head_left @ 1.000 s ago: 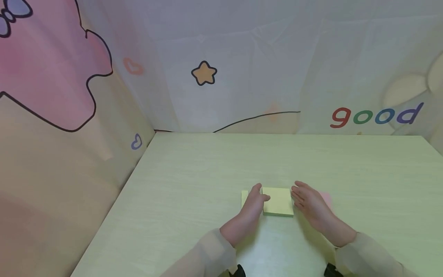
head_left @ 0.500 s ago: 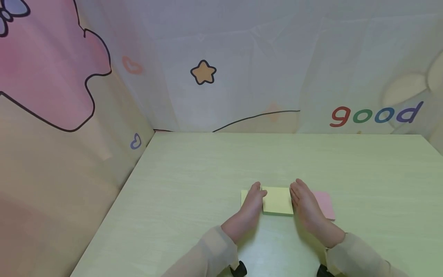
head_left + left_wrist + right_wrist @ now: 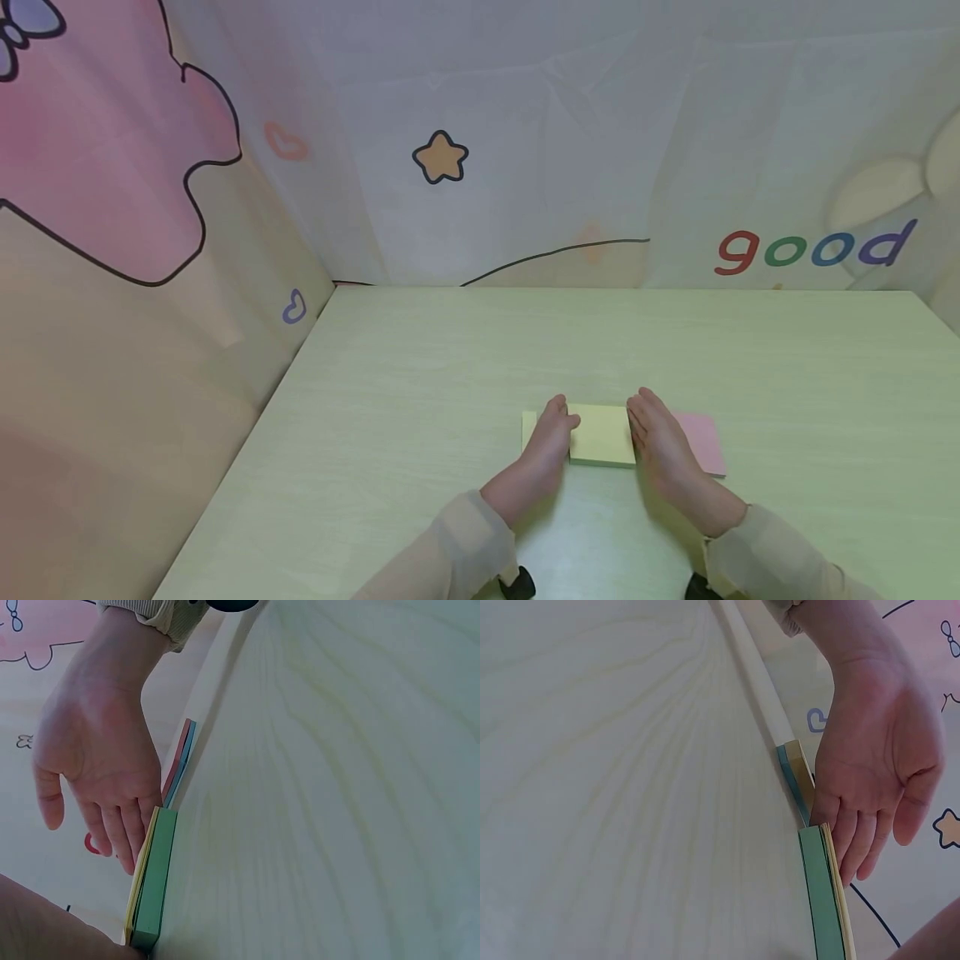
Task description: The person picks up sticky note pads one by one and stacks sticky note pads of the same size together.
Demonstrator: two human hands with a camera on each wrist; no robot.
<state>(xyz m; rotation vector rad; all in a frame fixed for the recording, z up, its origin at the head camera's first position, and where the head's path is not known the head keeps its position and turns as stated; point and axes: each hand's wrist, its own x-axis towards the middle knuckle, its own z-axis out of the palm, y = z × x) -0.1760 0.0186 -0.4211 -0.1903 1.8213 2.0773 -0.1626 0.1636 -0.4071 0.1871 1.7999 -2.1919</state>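
A stack of sticky notes (image 3: 603, 435), pale yellow on top, lies on the table between both hands. In the left wrist view its thick green layer (image 3: 157, 877) shows below the yellow sheets. Along its left side stands my left hand (image 3: 546, 450), fingers straight, thumb at the near top edge. My right hand (image 3: 667, 454) is upright at the opposite side, its straight fingers touching or almost touching the stack. Behind the right hand lies a pink-topped sticky note pad (image 3: 701, 442). Another yellow-topped pad (image 3: 528, 427) is partly hidden by the left hand.
The pale wooden table (image 3: 420, 400) reaches to a printed cloth backdrop (image 3: 525, 167) at the back and left. In the left wrist view the pink pad has a blue layer (image 3: 180, 772) beneath; in the right wrist view the left pad shows blue (image 3: 791, 776) too.
My right hand has moved left, up to the stack's right side, uncovering more of the pink pad. The left hand stays at its side. Over the last half second almost nothing moves.
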